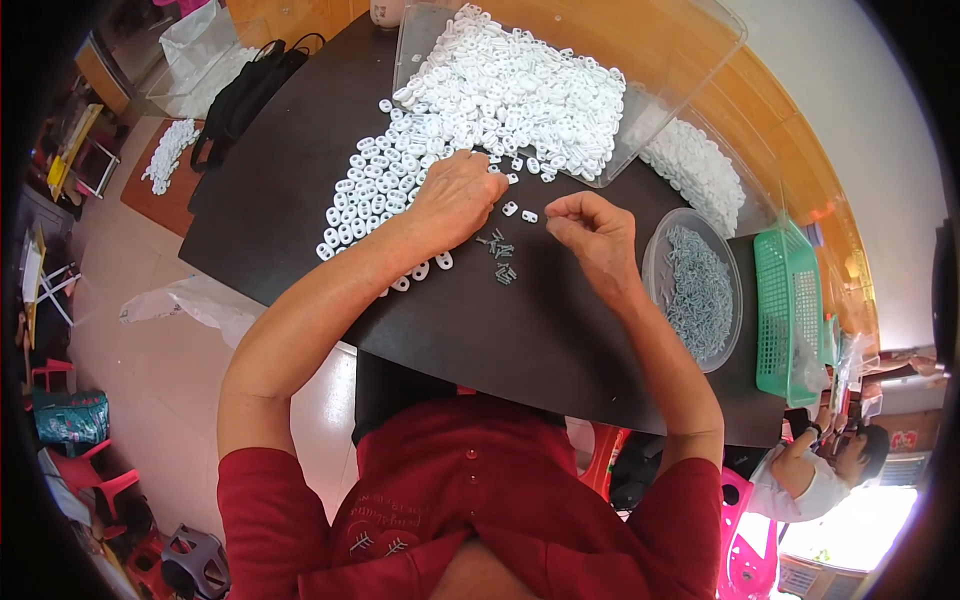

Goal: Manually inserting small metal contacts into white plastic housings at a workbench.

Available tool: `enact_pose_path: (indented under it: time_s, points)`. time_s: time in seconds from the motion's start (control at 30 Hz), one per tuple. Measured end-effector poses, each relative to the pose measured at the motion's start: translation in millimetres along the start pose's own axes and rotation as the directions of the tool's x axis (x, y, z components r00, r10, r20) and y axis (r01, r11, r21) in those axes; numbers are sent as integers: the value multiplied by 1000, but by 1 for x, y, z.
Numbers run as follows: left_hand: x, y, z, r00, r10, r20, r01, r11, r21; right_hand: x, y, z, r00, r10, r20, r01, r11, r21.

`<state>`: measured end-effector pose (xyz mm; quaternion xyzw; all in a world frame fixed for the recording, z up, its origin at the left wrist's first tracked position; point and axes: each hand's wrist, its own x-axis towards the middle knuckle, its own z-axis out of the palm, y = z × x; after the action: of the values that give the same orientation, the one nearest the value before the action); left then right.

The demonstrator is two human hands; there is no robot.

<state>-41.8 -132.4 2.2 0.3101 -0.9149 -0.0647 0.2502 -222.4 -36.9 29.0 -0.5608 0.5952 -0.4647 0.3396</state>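
Observation:
My left hand [460,196] reaches over the white oval two-holed plastic pieces [372,190], its fingers curled down. Its fingertips are partly hidden beside the heap, so what they hold does not show. My right hand [600,240] is held above the dark table with thumb and forefinger pinched together; anything between them is too small to make out. Just left of that pinch lie two loose white pieces [529,216]. Between my hands is a small scatter of grey screws [502,262]. Several white pieces show under my left forearm, which hides part of the rows.
A clear bin [720,45] on its side spills a large white heap [530,90] onto the table. At right stand a round tub [738,310] of grey screws [697,295] and a green basket [765,330]. Another person [810,475] sits at the lower right.

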Motion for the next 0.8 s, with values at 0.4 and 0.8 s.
enact_pose_path:
  time_s: [0.4, 0.8]
  points:
    - [-11, 22, -24, 990, -128, -53, 97, 915, -391, -8, 1, 2, 1000, -4, 1, 4, 994, 114]
    - [-52, 58, -32, 835, -512, 202, 218, -30, -975, -25, -22, 43, 997, -73, 19, 62, 940, 336]
